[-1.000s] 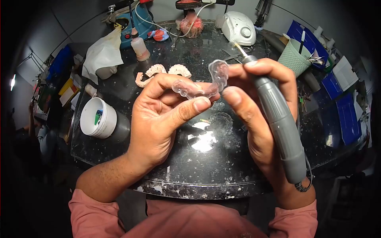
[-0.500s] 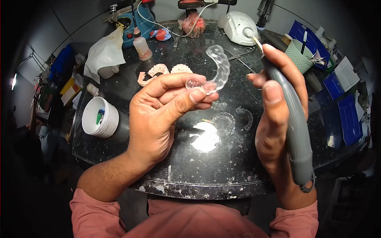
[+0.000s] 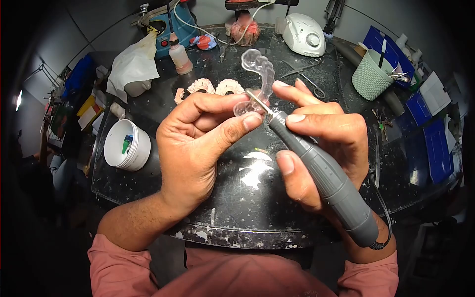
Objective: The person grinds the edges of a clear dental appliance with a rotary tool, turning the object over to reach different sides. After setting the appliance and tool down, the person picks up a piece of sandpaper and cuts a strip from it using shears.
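Observation:
A clear, curved dental tray (image 3: 264,74) is pinched at its lower end between the thumb and fingers of my left hand (image 3: 198,128), with its other end pointing up. My right hand (image 3: 329,133) is closed round a grey rotary handpiece (image 3: 329,180), whose thin bit (image 3: 258,102) lies at the tray near my left fingertips. Whether the bit touches the plastic is hard to tell. A cord leaves the back end of the handpiece by my right wrist.
On the black table (image 3: 237,208) are plaster dental models (image 3: 228,87), a white tub (image 3: 126,148) at left, a bottle (image 3: 179,59), scissors (image 3: 302,67), a silver-white machine (image 3: 304,37) and a green basket (image 3: 371,76) at right.
My right hand has brought the handpiece left and down, so its bit is now at the tray. The tray has tilted slightly leftward in my left hand.

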